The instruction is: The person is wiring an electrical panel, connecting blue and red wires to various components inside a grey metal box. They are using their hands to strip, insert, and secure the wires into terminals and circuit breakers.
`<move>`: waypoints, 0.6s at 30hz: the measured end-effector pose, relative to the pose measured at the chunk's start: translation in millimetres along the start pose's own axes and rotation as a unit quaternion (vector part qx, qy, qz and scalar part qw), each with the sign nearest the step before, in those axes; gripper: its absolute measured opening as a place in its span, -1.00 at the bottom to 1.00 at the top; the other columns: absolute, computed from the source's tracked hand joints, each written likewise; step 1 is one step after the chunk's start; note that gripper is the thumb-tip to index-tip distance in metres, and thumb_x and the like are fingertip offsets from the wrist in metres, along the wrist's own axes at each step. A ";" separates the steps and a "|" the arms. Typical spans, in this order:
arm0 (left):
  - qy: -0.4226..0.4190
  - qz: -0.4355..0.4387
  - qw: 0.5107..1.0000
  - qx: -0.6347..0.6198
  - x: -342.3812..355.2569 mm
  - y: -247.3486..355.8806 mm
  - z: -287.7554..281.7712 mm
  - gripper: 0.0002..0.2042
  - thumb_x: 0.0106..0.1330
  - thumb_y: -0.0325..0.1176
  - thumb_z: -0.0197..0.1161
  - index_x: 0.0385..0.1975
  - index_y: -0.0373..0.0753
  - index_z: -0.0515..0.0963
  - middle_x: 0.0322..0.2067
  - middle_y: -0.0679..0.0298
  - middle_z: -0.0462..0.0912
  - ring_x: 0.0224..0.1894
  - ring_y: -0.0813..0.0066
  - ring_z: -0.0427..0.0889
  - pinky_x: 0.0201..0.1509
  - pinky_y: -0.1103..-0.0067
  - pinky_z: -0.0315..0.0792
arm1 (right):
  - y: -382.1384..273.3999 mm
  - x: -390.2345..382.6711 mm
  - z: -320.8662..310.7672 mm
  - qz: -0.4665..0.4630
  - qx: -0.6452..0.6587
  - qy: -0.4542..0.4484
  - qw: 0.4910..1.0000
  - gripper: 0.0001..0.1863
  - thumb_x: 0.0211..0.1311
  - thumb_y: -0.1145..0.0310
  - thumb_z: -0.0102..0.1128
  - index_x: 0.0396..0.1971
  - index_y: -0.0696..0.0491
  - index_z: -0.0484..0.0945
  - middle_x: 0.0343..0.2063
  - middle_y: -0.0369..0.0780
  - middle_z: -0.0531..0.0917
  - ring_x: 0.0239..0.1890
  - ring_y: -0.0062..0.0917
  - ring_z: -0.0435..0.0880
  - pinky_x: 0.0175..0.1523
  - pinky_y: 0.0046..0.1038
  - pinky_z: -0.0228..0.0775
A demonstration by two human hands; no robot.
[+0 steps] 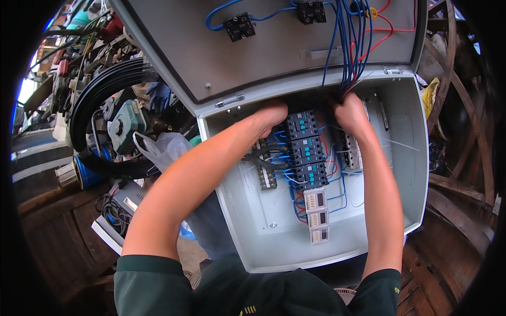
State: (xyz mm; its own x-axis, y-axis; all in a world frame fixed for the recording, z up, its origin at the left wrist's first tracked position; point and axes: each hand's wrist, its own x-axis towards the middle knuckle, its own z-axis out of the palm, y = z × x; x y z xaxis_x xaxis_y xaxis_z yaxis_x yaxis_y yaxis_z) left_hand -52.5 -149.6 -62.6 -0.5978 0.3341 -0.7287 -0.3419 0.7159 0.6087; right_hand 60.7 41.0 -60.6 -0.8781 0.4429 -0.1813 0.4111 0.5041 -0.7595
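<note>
An open grey metal control box (242,253) lies in front of me, its lid hinged up at the far side. My left hand (273,117) reaches into its far wall's shadow, left of a stack of black contactors (305,150); its fingers are hidden. My right hand (350,115) is curled at the far edge, where a bundle of blue and red wires (349,68) drops from the lid into its grip. Nearer me, several small timer-like modules (316,200) sit below the contactors. A terminal block (267,176) stands left of them, with dark cables beside it.
Two black switch blocks (240,27) are mounted on the lid, joined by blue wire. At the left hangs a coil of black cable (84,113) among clutter, near a clear plastic bag (166,150). Curved wooden pieces (466,89) stand at the right.
</note>
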 end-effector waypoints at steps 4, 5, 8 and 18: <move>-0.022 -0.006 0.995 -0.102 43.6 -36.0 8.1 -0.64 0.44 -0.37 -0.12 0.12 -0.37 0.47 0.06 0.02 0.54 0.05 0.22 0.53 0.11 0.32 0.44 | -3.2 -2.1 0.3 0.009 0.009 -0.013 1.000 -0.76 0.30 0.48 0.11 -0.10 0.21 0.63 -0.20 -0.02 0.74 -0.09 -0.28 0.70 0.07 -0.35 0.44; 0.008 0.012 0.995 -0.103 47.2 -38.6 11.2 -0.66 0.45 -0.37 -0.13 0.07 -0.38 0.49 -0.02 0.02 0.59 -0.06 0.21 0.60 0.01 0.28 0.52 | -2.7 -2.1 -0.1 0.010 0.011 -0.020 1.000 -0.76 0.30 0.48 0.11 -0.10 0.21 0.63 -0.20 -0.03 0.74 -0.10 -0.28 0.70 0.07 -0.35 0.44; 0.070 0.028 0.995 -0.063 38.4 -35.2 18.7 -0.69 0.47 -0.41 -0.15 0.01 -0.39 0.50 -0.11 0.02 0.64 -0.16 0.19 0.68 -0.03 0.24 0.60 | -8.4 -8.4 -0.5 0.008 -0.011 0.018 1.000 -0.75 0.28 0.46 0.11 -0.11 0.19 0.64 -0.21 0.03 0.73 -0.10 -0.17 0.71 0.04 -0.33 0.46; -0.074 -0.052 0.956 -0.277 40.2 -37.9 2.3 -0.75 0.48 -0.39 -0.03 -0.03 -0.37 0.54 -0.11 0.08 0.69 -0.11 0.29 0.69 0.06 0.27 0.59 | -9.0 -11.3 9.8 0.018 0.017 0.103 0.994 -0.78 0.19 0.43 0.16 -0.31 0.31 0.60 -0.33 0.24 0.61 -0.12 0.17 0.58 -0.01 -0.04 0.43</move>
State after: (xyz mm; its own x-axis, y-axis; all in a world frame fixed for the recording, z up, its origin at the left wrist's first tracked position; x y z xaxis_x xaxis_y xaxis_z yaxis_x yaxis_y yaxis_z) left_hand -61.9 -162.0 -115.7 -0.4442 0.3918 -0.8057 -0.7505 0.3283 0.5735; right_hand 64.5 24.1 -57.8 -0.7924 0.6048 -0.0795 0.4300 0.4615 -0.7759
